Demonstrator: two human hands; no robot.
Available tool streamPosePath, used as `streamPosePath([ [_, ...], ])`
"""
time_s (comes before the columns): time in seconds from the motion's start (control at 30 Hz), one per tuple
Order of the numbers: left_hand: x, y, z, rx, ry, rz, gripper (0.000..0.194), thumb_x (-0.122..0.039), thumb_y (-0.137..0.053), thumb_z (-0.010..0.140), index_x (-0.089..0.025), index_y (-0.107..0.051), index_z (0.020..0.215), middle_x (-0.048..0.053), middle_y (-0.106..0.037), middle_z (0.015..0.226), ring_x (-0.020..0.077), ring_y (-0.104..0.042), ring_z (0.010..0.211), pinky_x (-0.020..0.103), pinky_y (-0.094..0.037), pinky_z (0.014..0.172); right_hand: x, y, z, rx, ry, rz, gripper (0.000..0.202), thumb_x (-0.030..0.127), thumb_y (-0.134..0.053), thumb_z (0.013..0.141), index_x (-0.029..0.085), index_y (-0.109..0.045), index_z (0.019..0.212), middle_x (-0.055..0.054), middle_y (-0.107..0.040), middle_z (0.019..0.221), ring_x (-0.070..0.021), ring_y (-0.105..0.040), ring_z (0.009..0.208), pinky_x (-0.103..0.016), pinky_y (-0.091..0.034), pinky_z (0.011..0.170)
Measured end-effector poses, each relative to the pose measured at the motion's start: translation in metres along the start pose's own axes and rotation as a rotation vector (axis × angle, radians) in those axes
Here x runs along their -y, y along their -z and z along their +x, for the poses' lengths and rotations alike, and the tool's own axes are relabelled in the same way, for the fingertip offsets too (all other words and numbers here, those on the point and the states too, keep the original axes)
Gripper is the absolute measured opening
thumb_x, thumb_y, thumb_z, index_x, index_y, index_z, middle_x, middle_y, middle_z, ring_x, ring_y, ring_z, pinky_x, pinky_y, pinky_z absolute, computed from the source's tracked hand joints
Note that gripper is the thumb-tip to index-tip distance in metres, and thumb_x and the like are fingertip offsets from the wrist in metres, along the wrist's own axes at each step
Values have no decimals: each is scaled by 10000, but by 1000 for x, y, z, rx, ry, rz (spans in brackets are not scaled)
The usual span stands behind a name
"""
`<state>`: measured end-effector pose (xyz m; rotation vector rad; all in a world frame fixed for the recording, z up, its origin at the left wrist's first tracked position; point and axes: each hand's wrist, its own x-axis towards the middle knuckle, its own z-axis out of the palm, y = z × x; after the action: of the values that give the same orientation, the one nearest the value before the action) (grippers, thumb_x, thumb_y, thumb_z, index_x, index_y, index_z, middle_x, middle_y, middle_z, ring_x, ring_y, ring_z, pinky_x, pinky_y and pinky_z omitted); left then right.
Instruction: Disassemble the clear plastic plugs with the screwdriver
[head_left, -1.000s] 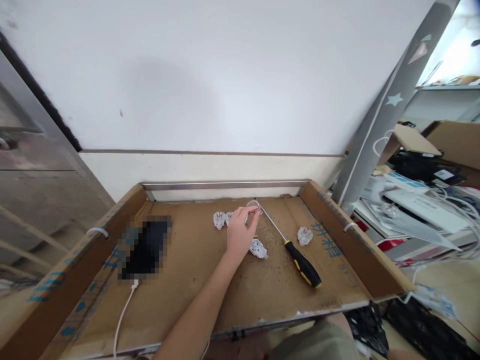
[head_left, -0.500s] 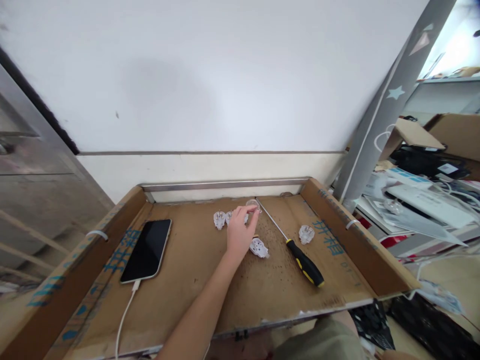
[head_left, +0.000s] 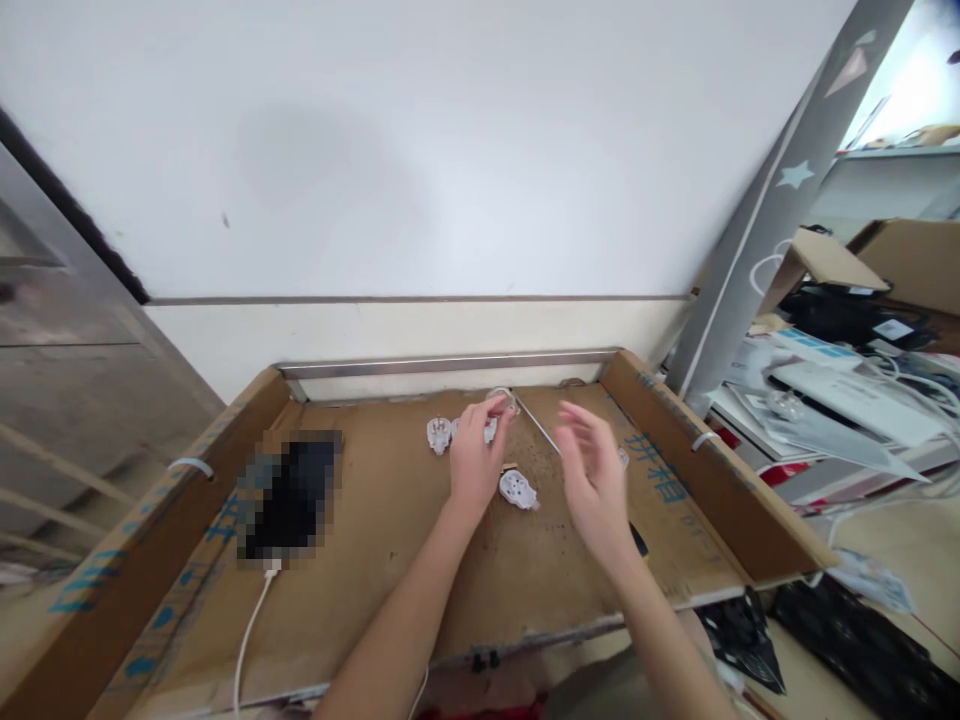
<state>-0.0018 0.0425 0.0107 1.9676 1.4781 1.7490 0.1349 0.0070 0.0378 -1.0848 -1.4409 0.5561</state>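
Note:
My left hand (head_left: 474, 455) reaches to the back middle of the cardboard, thumb and fingertips drawn together by a clear round plastic piece (head_left: 501, 395). What they pinch, if anything, is too small to make out. Under and beside that hand stand white plug parts with metal pins (head_left: 439, 433), partly covered. A white socket piece (head_left: 517, 489) lies just right of my left wrist. Over the screwdriver (head_left: 537, 421) hovers my right hand (head_left: 596, 470), fingers loosely apart and slightly blurred. It hides most of the black-and-yellow handle. Another clear plug part (head_left: 623, 457) peeks out behind it.
Cardboard side walls (head_left: 709, 480) border the work surface, with a metal rail (head_left: 450, 366) at the back. A phone (head_left: 292, 495), pixelated, lies on the left with a white cable (head_left: 251, 630). Boxes and papers (head_left: 847, 385) crowd the right side.
My right hand has come into view from the lower right, above the screwdriver. My left hand stays by the clear round piece with only a slight shift.

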Motion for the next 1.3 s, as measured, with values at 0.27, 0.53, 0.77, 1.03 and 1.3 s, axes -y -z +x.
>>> streamPosePath([
  [0.27, -12, -1, -3, 258, -57, 63, 287, -237, -492, 863, -217, -513, 1148, 47, -605, 951, 170, -585, 882, 320, -477, 816, -53, -32, 33, 323, -390, 257, 361, 388, -461, 877, 114, -518, 1105, 2, -554, 743, -14, -452, 518, -145, -408, 469],
  [0.53, 9, 38, 12, 468, -32, 259, 205, -146, -534, 748, -272, -660, 850, 3, -649, 915, 202, -568, 890, 355, -452, 827, -57, -31, 17, 90, -386, 226, 417, 417, -477, 859, 152, -470, 1181, -26, -565, 857, -21, -453, 545, -152, -397, 461],
  [0.77, 19, 54, -1, 616, 6, 361, 153, -169, -603, 691, -259, -683, 785, 21, -636, 876, 220, -557, 883, 343, -448, 794, -58, -32, 11, 79, -309, 167, 390, 401, -537, 825, 153, -510, 1124, -19, -543, 851, -30, -458, 597, -180, -440, 545],
  [1.03, 18, 49, -5, 611, -14, 422, 123, -214, -559, 788, -243, -676, 811, 31, -642, 873, 214, -566, 866, 332, -449, 759, -51, -33, 13, 158, -467, 382, 396, 338, -514, 851, 140, -431, 1184, -12, -532, 842, -11, -452, 552, -118, -374, 431],
  [1.3, 22, 49, -5, 620, 3, 382, 104, -225, -576, 808, -248, -672, 774, 21, -645, 848, 200, -576, 840, 314, -444, 744, -50, -30, 17, 255, -641, 606, 382, 335, -489, 867, 136, -447, 1190, -28, -547, 889, -38, -505, 638, -171, -461, 541],
])
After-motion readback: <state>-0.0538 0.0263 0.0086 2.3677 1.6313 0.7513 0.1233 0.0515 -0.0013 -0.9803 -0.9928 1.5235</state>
